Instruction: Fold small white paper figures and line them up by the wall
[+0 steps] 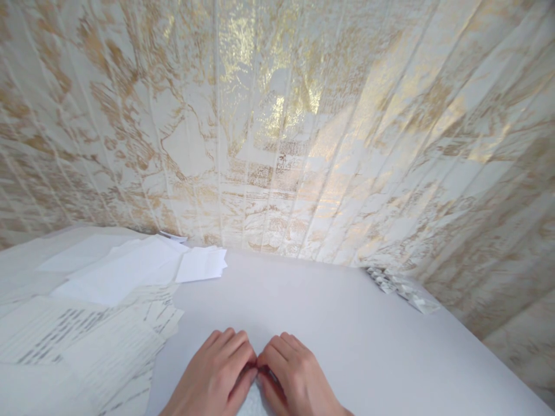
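My left hand and my right hand rest close together at the bottom middle of the head view, over the white table. The fingers of both are curled, and thumbs and forefingers meet in a pinch, with the two hands touching or nearly so. Just below the pinch, between the wrists, a pale, slightly textured piece shows; it looks thin, but its kind is unclear. Whatever the fingertips grip is hidden behind the fingers.
Printed paper sheets overlap on the left of the table. Blank white papers lie behind them, with a small white stack beside. Silvery clear packets sit at the back right edge. A gold-patterned curtain hangs behind the table.
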`<state>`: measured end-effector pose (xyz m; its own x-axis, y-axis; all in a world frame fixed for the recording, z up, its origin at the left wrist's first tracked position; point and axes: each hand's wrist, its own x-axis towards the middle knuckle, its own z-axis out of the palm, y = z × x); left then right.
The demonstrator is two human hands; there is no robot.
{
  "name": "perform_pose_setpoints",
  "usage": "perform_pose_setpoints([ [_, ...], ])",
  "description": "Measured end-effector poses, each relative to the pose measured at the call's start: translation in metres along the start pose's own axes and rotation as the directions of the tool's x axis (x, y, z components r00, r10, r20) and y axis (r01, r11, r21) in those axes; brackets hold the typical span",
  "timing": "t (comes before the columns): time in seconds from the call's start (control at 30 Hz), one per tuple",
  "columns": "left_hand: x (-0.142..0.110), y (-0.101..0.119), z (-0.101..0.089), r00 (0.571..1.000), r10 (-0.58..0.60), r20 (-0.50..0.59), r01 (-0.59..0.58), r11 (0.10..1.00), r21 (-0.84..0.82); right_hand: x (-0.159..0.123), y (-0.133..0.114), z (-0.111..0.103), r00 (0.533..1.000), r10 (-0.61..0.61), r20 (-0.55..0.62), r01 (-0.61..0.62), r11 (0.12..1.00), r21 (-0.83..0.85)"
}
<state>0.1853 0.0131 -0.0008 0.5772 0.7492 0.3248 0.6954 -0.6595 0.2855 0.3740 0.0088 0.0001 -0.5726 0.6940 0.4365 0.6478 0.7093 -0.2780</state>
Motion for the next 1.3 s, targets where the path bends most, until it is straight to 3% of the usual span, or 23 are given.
perform_pose_setpoints([
  [0.13, -0.001, 0.003, -0.001, 1.000, -0.020, -0.002, 0.020, 0.999, 0.039, -0.001, 0.002, 0.002, 0.999, -0.029, -0.027, 0.029, 1.000, 0.005],
  [0.33, 0.002, 0.004, -0.002, 0.993, 0.103, -0.051, -0.094, 0.985, 0.146, -0.001, 0.001, 0.001, 1.000, -0.013, -0.021, 0.014, 0.999, 0.035],
  [0.57, 0.002, 0.001, -0.005, 0.992, 0.119, -0.045, -0.115, 0.990, 0.083, -0.002, 0.002, 0.003, 0.999, -0.008, -0.037, 0.010, 0.998, 0.060],
  [0.83, 0.001, 0.000, -0.001, 0.987, 0.147, -0.066, -0.137, 0.981, 0.141, -0.002, 0.001, 0.004, 0.998, 0.003, -0.070, 0.003, 0.996, 0.093],
  [1.3, 0.002, -0.003, 0.008, 0.947, 0.252, -0.201, -0.201, 0.949, 0.244, 0.000, 0.001, 0.001, 0.999, 0.043, -0.017, -0.040, 0.992, 0.119],
])
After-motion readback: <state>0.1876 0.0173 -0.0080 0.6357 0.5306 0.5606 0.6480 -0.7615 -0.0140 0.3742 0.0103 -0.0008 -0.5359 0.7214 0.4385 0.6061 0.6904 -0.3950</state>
